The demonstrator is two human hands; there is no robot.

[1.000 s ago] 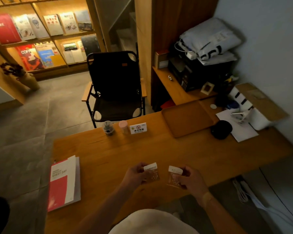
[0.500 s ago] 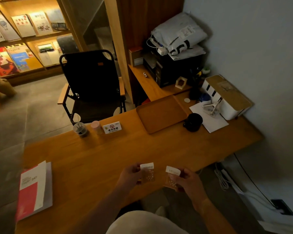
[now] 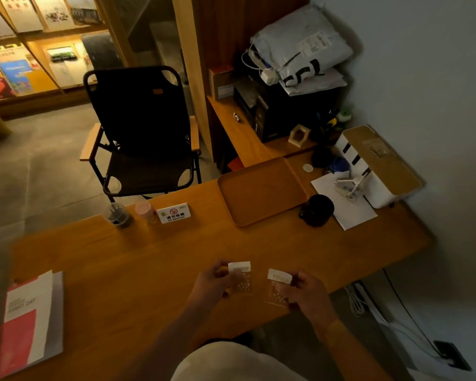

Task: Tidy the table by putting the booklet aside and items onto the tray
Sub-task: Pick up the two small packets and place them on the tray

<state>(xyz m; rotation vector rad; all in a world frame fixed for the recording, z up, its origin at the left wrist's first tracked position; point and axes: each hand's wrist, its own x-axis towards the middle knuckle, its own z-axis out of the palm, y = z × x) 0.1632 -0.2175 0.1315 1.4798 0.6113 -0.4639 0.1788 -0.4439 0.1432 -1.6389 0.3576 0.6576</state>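
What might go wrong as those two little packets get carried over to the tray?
The left hand and right hand each pinch a small packet only by an edge, so one might slip. On the way to the tray, a sleeve may knock the black cup beside it.

Beyond the wooden table [image 3: 154,259] we are seeing a black folding chair [image 3: 140,133] standing on the grey floor. To the right we are looking at a black box [image 3: 283,116] sitting on a side shelf, with grey parcel bags [image 3: 300,48] lying on top of it. A white box with a wooden lid [image 3: 379,166] is sitting against the wall, and magazines [image 3: 14,70] are leaning on lit shelves at the far left.
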